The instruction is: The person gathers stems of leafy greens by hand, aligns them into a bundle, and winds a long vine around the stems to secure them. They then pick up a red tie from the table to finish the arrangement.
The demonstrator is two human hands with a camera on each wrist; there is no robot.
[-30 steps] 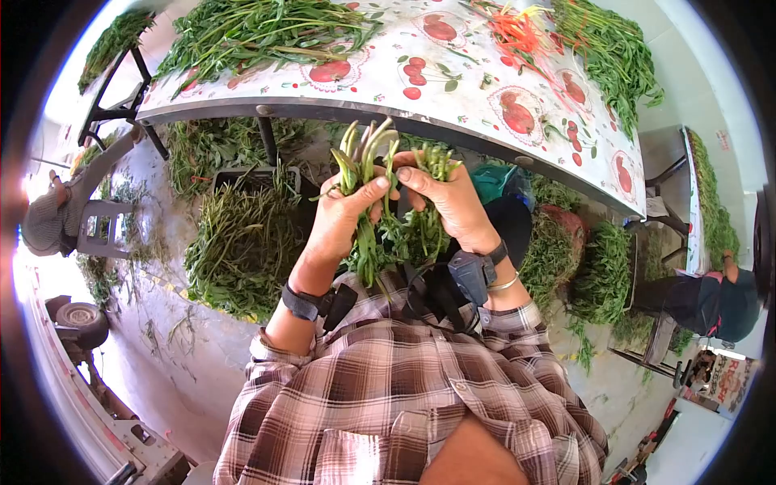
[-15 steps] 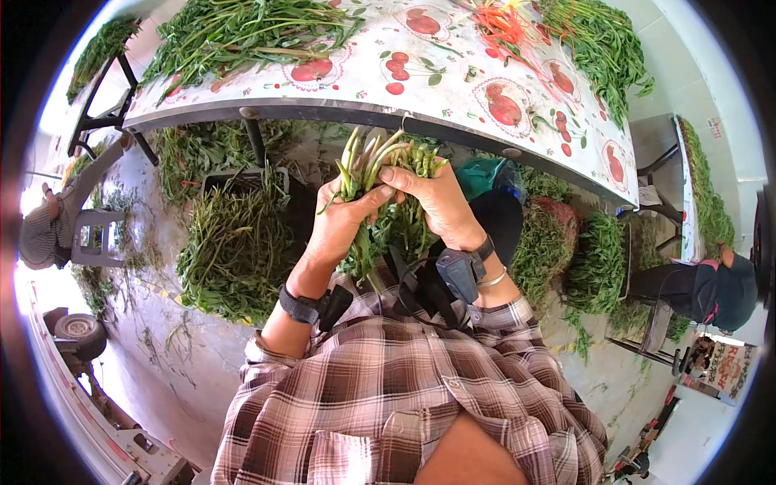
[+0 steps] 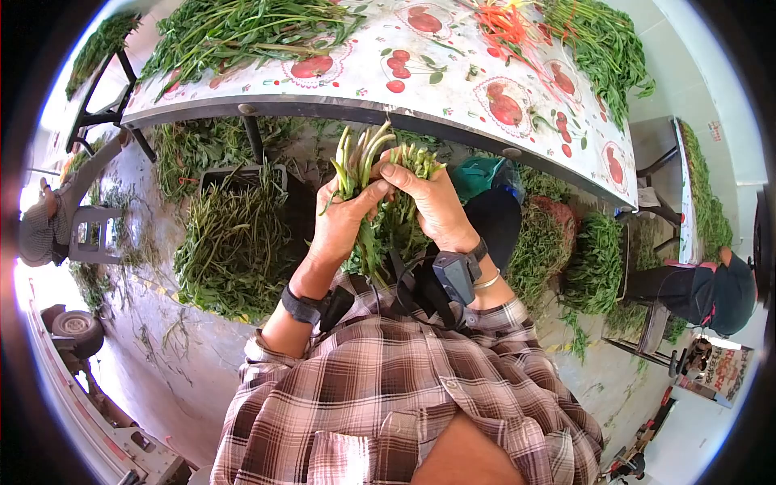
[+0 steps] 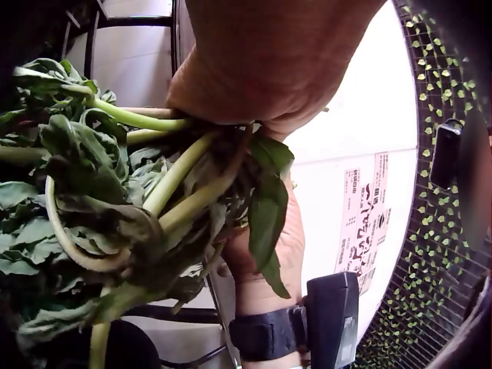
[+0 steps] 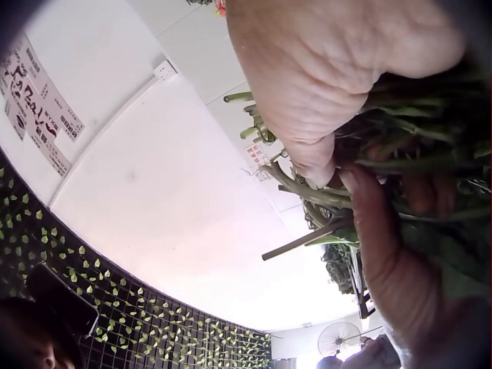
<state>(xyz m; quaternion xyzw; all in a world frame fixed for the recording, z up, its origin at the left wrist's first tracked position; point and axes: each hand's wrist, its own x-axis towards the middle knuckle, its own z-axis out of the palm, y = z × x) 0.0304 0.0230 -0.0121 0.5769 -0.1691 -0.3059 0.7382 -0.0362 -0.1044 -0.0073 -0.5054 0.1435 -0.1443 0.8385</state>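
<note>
My left hand (image 3: 335, 222) grips a bunch of leafy green stems (image 3: 356, 166), pale cut ends up, in the head view. Beside it my right hand (image 3: 443, 206) holds a second bunch of leafy greens (image 3: 420, 159), its cut ends level with the knuckles. The thumbs point at each other, their tips close together between the bunches. Leaves (image 3: 368, 255) hang below the hands in front of the plaid shirt. In the left wrist view, thick stems (image 4: 184, 173) and drooping leaves (image 4: 77, 154) come out under the left hand. The right wrist view shows stem ends (image 5: 300, 188) by both thumbs.
Ahead stands a table with a fruit-print cloth (image 3: 356, 85), bearing heaps of greens (image 3: 242, 32) and red ties (image 3: 505, 28). A heaped crate of greens (image 3: 234, 242) is on the floor at left, with more piles (image 3: 594, 263) at right. Other people sit at both sides.
The hands have come closer together, bringing the two bunches side by side. Both thumbs have moved inward; they met half a second ago and now sit slightly apart.
</note>
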